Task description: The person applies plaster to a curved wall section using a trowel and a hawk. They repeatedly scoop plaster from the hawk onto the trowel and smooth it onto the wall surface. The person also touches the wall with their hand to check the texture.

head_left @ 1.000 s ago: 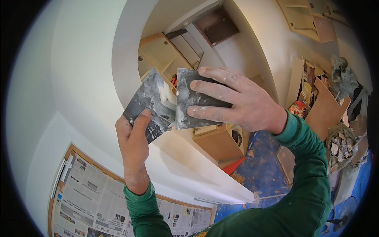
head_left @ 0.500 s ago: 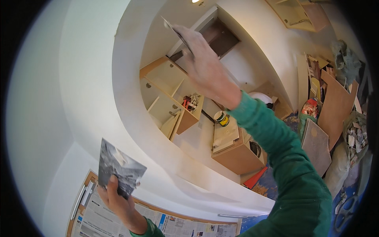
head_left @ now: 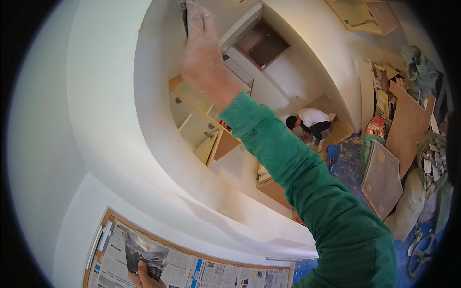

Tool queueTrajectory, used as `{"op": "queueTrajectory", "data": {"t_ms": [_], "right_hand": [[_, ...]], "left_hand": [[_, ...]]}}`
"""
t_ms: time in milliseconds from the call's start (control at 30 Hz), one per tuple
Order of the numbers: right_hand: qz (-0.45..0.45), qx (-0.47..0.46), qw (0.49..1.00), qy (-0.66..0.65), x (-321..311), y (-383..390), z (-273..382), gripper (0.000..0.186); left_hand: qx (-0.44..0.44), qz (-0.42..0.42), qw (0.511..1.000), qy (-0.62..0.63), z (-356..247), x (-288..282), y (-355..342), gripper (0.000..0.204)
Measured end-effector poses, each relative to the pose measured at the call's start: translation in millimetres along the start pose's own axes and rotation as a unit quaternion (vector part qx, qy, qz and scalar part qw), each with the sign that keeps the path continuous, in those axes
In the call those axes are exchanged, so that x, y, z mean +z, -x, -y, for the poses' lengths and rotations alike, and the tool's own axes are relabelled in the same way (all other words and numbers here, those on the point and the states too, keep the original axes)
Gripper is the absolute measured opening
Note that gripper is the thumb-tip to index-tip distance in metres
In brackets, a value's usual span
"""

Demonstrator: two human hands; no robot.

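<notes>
My right hand point(head_left: 204, 67), dusty with white powder, reaches to the top of the view at the end of a green sleeve. Its fingers are closed on a thin flat metal spreader point(head_left: 184, 18), seen nearly edge-on beside the pale curved wall point(head_left: 156, 105). I cannot tell whether the blade touches the wall. Low on the left, my left hand point(head_left: 144, 279) grips a square grey metal plate point(head_left: 139, 252) smeared with whitish filler, thumb on its face. The plate is over a newspaper-covered panel point(head_left: 216, 273); part of the hand is cut off by the lower edge.
Open wooden cabinets point(head_left: 192, 120) stand beyond the wall. A person in a white shirt point(head_left: 314, 117) crouches on the floor further back. On the right lie boards point(head_left: 408, 125), a grey panel point(head_left: 382, 177) and bags of rubble point(head_left: 432, 158) on blue sheeting point(head_left: 348, 158).
My right hand has moved up and left with the spreader. My left hand has lowered the plate from in front of the wall to over the newspaper. The crouching person now shows.
</notes>
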State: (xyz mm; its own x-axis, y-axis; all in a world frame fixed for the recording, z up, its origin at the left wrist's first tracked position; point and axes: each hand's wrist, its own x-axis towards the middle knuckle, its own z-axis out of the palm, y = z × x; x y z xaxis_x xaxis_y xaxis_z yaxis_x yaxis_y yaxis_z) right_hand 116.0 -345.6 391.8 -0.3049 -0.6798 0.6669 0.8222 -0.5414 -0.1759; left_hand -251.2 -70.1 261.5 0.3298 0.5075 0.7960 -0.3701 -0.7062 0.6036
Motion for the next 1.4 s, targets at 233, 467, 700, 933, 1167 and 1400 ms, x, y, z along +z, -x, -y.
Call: {"op": "queueTrajectory", "data": {"t_ms": [233,467,700,933,1167,1400], "right_hand": [[-0.003,0.072,0.973,-0.218,46,48,32,0.069],[0.119,0.058,0.968,-0.215,-9,56,5,0.069],[0.005,0.043,0.984,-0.174,-5,-2,-13,0.066],[0.062,0.01,0.983,-0.172,17,42,13,0.069],[0.161,0.03,0.973,-0.163,-21,60,3,0.072],[-0.015,-0.086,0.996,-0.006,-8,1,-24,0.073]], "left_hand": [[0.001,-0.024,1.0,-0.013,4,-28,5,0.033],[0.004,-0.005,1.0,-0.018,-3,-18,9,0.028],[0.008,-0.027,1.0,-0.001,3,-14,11,0.026],[0.021,-0.064,0.998,-0.004,12,-11,10,0.025],[0.003,-0.058,0.998,-0.012,17,-13,11,0.025],[0.015,-0.047,0.999,-0.008,12,-6,14,0.026]]}}
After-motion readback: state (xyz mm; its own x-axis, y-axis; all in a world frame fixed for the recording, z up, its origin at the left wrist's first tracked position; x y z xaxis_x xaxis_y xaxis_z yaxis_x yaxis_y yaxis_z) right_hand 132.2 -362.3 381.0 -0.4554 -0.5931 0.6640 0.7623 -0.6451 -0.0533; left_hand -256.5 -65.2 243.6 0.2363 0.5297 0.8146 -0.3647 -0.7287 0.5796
